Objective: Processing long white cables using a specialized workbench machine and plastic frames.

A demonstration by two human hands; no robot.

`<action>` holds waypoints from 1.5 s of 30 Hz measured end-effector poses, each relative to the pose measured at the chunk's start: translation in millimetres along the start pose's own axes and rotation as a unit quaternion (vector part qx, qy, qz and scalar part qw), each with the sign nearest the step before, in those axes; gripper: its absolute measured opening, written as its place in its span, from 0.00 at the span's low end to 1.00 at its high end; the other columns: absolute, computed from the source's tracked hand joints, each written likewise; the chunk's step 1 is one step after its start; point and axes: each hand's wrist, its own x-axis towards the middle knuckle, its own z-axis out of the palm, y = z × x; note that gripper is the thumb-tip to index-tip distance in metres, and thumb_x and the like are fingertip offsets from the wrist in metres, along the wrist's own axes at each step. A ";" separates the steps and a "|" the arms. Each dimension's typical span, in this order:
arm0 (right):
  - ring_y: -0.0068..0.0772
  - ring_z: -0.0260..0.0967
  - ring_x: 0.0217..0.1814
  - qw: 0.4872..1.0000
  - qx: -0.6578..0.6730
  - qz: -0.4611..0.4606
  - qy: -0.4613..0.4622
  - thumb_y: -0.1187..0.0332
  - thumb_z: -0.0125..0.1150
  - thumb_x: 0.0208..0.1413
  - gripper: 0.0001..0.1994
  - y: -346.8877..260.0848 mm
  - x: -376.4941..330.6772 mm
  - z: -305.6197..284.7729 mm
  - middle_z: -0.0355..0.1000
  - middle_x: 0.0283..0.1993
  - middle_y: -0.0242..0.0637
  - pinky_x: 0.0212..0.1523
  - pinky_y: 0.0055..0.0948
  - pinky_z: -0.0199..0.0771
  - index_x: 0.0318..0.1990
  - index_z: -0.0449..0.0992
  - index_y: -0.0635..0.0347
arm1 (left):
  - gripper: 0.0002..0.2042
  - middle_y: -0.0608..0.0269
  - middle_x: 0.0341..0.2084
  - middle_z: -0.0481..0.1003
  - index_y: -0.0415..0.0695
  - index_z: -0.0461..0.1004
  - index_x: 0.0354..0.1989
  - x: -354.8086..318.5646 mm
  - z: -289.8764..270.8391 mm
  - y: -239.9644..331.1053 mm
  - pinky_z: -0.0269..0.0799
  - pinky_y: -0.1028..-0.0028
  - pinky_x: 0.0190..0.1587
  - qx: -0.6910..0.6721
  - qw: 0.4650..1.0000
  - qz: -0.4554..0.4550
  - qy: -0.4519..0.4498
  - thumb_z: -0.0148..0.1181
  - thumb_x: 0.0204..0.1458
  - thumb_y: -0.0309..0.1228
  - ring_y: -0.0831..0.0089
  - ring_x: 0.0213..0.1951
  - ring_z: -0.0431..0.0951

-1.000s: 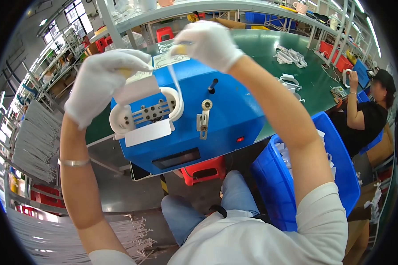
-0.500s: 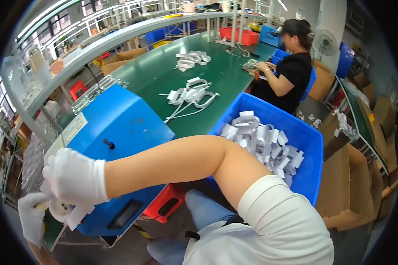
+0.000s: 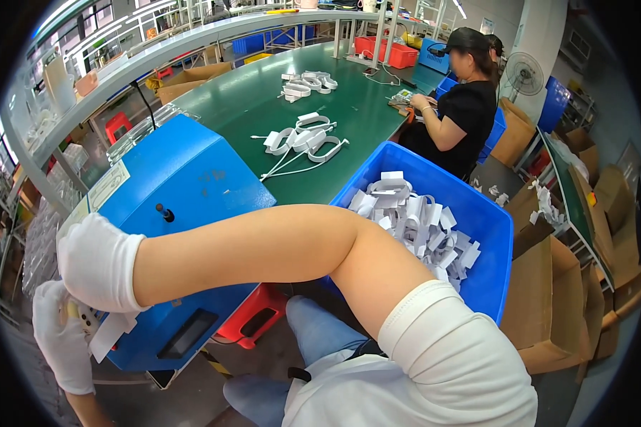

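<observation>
The right hand [image 3: 98, 263] sat over the blue machine [image 3: 189, 164] — fingers hidden, grip impossible to tell — while the half-curled left hand [image 3: 61, 338] neared a white flap [image 3: 112, 333], its hold unclear.

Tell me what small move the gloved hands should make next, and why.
Perhaps lift the right hand slightly: it hides part of the blue machine, beside the left hand and the white flap, so the work there can't be seen clearly.

At nine o'clock my gloved right hand [image 3: 101, 262] bends over the blue machine [image 3: 206, 153], its fingers hidden; at eight is my left hand [image 3: 58, 334], near a white flap [image 3: 110, 333]. White looped cables [image 3: 308, 141] lie toward twelve on the green table [image 3: 235, 107]; a blue bin [image 3: 494, 235] is at three.
</observation>
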 end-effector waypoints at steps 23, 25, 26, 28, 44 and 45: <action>0.23 0.69 0.37 0.901 0.426 0.082 -0.007 0.78 0.57 0.51 0.06 10.0 7.0 -2.8 0.71 0.31 0.33 0.40 0.22 0.70 0.37 0.77 0.65 | 0.19 0.49 0.36 0.75 0.40 0.70 0.48 7.2 -3.9 -2.2 0.70 0.62 0.49 0.117 0.993 -0.010 -0.012 0.59 0.44 0.23 0.54 0.42 0.75; 0.23 0.69 0.37 0.917 0.398 0.024 0.018 0.81 0.57 0.49 0.07 13.6 7.0 -3.5 0.71 0.32 0.34 0.41 0.22 0.70 0.37 0.77 0.65 | 0.18 0.49 0.36 0.75 0.40 0.70 0.47 6.7 -3.4 -1.3 0.72 0.62 0.47 0.108 0.994 -0.024 -0.010 0.59 0.44 0.24 0.55 0.42 0.76; 0.24 0.69 0.37 0.923 0.384 0.012 0.018 0.81 0.57 0.48 0.08 15.1 7.6 -4.4 0.71 0.34 0.35 0.41 0.22 0.70 0.37 0.78 0.65 | 0.17 0.48 0.36 0.75 0.40 0.70 0.46 6.5 -3.4 -0.9 0.73 0.62 0.46 0.096 0.995 -0.036 -0.009 0.59 0.44 0.24 0.55 0.41 0.76; 0.25 0.68 0.38 0.929 0.370 0.002 0.018 0.82 0.57 0.47 0.09 18.3 9.4 -5.1 0.71 0.35 0.35 0.41 0.22 0.70 0.37 0.78 0.65 | 0.16 0.48 0.35 0.75 0.40 0.70 0.45 8.3 -3.2 -1.5 0.73 0.62 0.46 0.096 0.995 -0.029 -0.009 0.59 0.44 0.24 0.55 0.41 0.76; 0.35 0.65 0.31 0.977 0.140 -0.136 0.083 0.77 0.59 0.48 0.05 10.0 9.8 -9.4 0.66 0.31 0.40 0.36 0.26 0.68 0.34 0.73 0.62 | 0.11 0.49 0.30 0.75 0.40 0.72 0.37 4.0 -2.7 -3.6 0.73 0.63 0.42 0.085 0.996 0.005 0.033 0.60 0.44 0.25 0.56 0.38 0.77; 0.33 0.66 0.31 0.971 0.196 -0.104 0.088 0.74 0.59 0.50 0.05 13.7 13.4 -8.2 0.66 0.31 0.38 0.37 0.26 0.68 0.34 0.73 0.61 | 0.11 0.49 0.30 0.75 0.40 0.72 0.37 4.2 -2.8 -2.7 0.73 0.63 0.42 0.086 0.996 0.007 0.034 0.60 0.44 0.25 0.56 0.38 0.77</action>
